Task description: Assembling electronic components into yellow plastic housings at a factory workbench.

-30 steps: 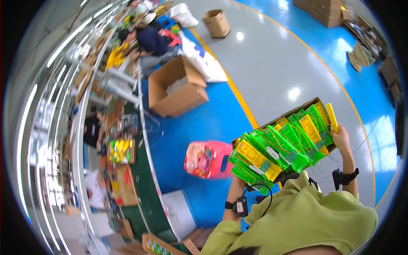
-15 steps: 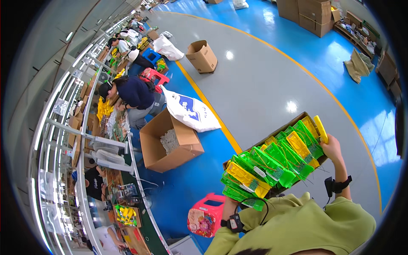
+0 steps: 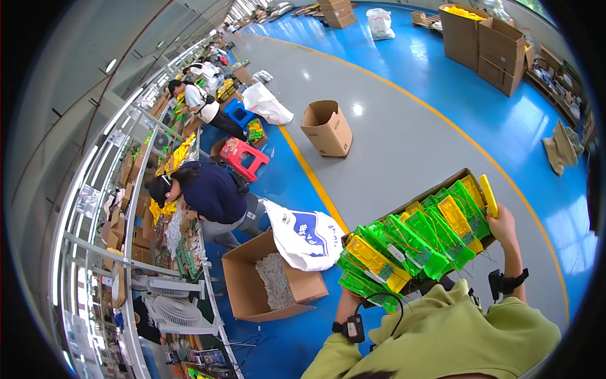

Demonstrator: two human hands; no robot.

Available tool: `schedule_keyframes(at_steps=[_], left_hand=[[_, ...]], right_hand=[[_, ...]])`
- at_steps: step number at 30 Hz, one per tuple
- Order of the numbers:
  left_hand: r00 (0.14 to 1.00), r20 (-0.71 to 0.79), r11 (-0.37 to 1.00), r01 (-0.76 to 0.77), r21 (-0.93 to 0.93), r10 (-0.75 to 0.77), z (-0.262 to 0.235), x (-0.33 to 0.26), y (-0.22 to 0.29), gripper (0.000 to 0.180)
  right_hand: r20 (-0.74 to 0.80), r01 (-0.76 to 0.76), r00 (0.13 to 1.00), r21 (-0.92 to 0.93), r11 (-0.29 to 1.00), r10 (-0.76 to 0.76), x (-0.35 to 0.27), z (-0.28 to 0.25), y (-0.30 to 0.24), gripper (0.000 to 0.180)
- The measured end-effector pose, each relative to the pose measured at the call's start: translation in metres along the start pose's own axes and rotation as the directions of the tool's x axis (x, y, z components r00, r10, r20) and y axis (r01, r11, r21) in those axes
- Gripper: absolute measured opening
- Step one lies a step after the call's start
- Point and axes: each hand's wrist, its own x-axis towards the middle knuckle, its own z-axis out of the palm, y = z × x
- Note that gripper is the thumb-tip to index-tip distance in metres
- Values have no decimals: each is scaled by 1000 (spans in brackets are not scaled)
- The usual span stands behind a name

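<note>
A shallow cardboard box [image 3: 413, 198] is held in front of my body, tilted in the view. It is packed with green plastic housings [image 3: 418, 235] and yellow plastic housings [image 3: 456, 216], with thin wires and small green circuit boards on them. My right hand [image 3: 502, 225] grips the box's right end, next to an upright yellow plastic piece [image 3: 488, 196]. At the near left end, my left hand [image 3: 347, 306] supports the box; its fingers are hidden beneath it. Both wrists wear dark straps with small devices.
On my left, a large open carton [image 3: 303, 287] holds grey-white pieces, with a white sack [image 3: 304, 237] against it. A person in dark blue [image 3: 214, 197] bends over the workbench beside a red stool [image 3: 244, 158]. Another open carton [image 3: 327, 129] stands ahead on the grey floor.
The cartons, white sack and workers have shifted down and rightward in view as I advance. The pink stool on the left has left the picture. The loaded box stays in both hands.
</note>
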Motion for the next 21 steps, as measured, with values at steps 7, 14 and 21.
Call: schedule_keyframes(at_steps=[7, 14, 21], left_hand=[[995, -88, 996, -59, -74, 52, 22, 98, 107, 47], [966, -220, 966, -181, -183, 139, 27, 185, 218, 46], [940, -292, 930, -256, -262, 176, 1, 295, 337, 46]], right_hand=[[165, 80, 984, -48, 996, -71, 142, 89, -124, 18], [285, 275, 922, -9, 962, -261, 267, 197, -273, 20], [354, 341, 878, 15, 940, -324, 359, 316, -429, 21]])
